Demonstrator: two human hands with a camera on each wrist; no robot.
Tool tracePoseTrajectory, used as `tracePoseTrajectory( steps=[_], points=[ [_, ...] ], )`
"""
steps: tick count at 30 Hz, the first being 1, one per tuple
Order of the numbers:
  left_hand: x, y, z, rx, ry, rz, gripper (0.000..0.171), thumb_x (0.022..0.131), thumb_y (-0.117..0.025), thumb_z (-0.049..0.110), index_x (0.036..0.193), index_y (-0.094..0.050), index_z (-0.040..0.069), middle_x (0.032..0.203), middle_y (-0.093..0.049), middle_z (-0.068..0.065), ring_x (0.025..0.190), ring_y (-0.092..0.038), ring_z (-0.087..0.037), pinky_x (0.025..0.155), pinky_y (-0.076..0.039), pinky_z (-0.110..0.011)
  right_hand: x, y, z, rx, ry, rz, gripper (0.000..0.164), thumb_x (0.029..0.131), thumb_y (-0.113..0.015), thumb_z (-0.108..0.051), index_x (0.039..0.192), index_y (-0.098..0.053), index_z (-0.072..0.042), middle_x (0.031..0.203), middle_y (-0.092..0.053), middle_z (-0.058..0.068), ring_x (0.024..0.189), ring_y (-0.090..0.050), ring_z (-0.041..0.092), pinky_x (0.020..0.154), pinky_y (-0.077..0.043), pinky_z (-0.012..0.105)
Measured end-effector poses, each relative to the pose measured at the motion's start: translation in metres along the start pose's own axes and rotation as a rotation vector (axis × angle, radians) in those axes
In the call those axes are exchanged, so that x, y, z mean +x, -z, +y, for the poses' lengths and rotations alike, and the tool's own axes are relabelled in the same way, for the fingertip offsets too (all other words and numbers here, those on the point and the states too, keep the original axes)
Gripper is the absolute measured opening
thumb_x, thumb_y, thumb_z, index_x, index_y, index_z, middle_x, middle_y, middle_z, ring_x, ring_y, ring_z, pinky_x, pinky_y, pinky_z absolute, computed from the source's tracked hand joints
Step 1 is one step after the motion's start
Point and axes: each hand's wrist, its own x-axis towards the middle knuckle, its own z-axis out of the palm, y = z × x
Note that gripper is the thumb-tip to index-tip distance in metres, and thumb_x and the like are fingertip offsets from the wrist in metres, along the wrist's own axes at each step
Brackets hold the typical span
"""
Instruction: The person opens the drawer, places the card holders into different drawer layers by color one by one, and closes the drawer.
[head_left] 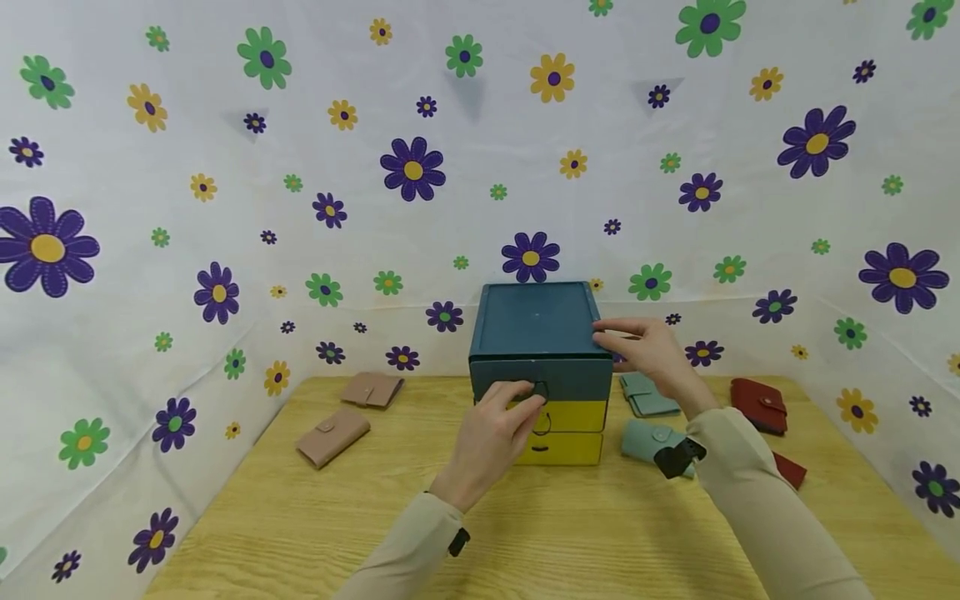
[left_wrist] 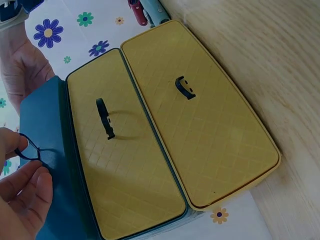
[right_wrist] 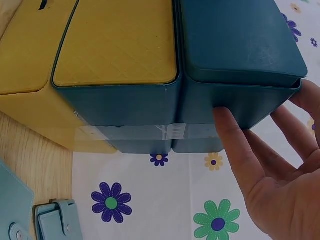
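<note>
A small three-drawer chest (head_left: 536,317) stands on the table, its top drawer front (left_wrist: 50,125) blue and the two lower fronts yellow. My left hand (head_left: 491,437) pinches the dark loop handle (left_wrist: 31,150) of the top drawer between thumb and fingers. That drawer's front sits slightly forward of its casing in the right wrist view. On the chest's right side rests my right hand (head_left: 651,354), its extended fingers (right_wrist: 235,140) touching the blue wall. The middle drawer (left_wrist: 125,145) and bottom drawer (left_wrist: 200,115) are closed, each with a dark handle.
Two pinkish-tan wallets (head_left: 333,437) lie left of the chest. To its right are two light teal wallets (head_left: 648,393) and two red wallets (head_left: 759,404), one partly behind my right sleeve. A flower-print sheet (head_left: 465,208) surrounds the wooden table (head_left: 300,525).
</note>
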Motion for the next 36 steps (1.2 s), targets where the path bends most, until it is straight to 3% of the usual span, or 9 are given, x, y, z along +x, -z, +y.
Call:
tracePoseTrajectory(
  steps=[9, 15, 26, 36],
  points=[
    [-0.01, 0.007, 0.007, 0.0, -0.035, 0.011, 0.021, 0.085, -0.075, 0.009, 0.107, -0.075, 0.012, 0.115, -0.068, -0.007, 0.105, -0.063, -0.018, 0.09, -0.056, -0.026, -0.002, -0.002, 0.002, -0.018, 0.001, 0.016, 0.047, 0.096, -0.063, -0.032, 0.136, -0.059, -0.007, 0.14, -0.054, 0.02, 0.122, -0.056, 0.037, 0.09, -0.056, 0.042],
    [-0.015, 0.012, 0.012, -0.01, -0.049, 0.005, 0.02, 0.087, -0.074, 0.011, 0.107, -0.074, 0.012, 0.115, -0.067, -0.006, 0.104, -0.062, -0.017, 0.089, -0.056, -0.024, -0.002, -0.001, 0.002, -0.022, 0.006, 0.004, 0.047, 0.097, -0.062, -0.032, 0.137, -0.058, -0.008, 0.141, -0.054, 0.02, 0.123, -0.055, 0.037, 0.093, -0.054, 0.047],
    [-0.027, 0.021, 0.021, -0.001, -0.123, 0.011, 0.018, 0.087, -0.075, 0.014, 0.105, -0.073, 0.012, 0.114, -0.066, -0.007, 0.102, -0.061, -0.017, 0.089, -0.055, -0.022, -0.003, 0.0, 0.0, -0.042, 0.022, -0.01, 0.048, 0.097, -0.062, -0.033, 0.137, -0.057, -0.007, 0.141, -0.054, 0.02, 0.126, -0.054, 0.039, 0.089, -0.056, 0.046],
    [-0.034, 0.027, 0.027, -0.046, -0.116, 0.004, 0.016, 0.088, -0.073, 0.014, 0.104, -0.075, 0.012, 0.114, -0.067, -0.006, 0.101, -0.062, -0.016, 0.084, -0.056, -0.021, -0.002, -0.001, 0.001, -0.032, 0.027, -0.007, 0.05, 0.097, -0.061, -0.035, 0.138, -0.056, -0.007, 0.142, -0.052, 0.02, 0.125, -0.054, 0.04, 0.089, -0.056, 0.048]
  ],
)
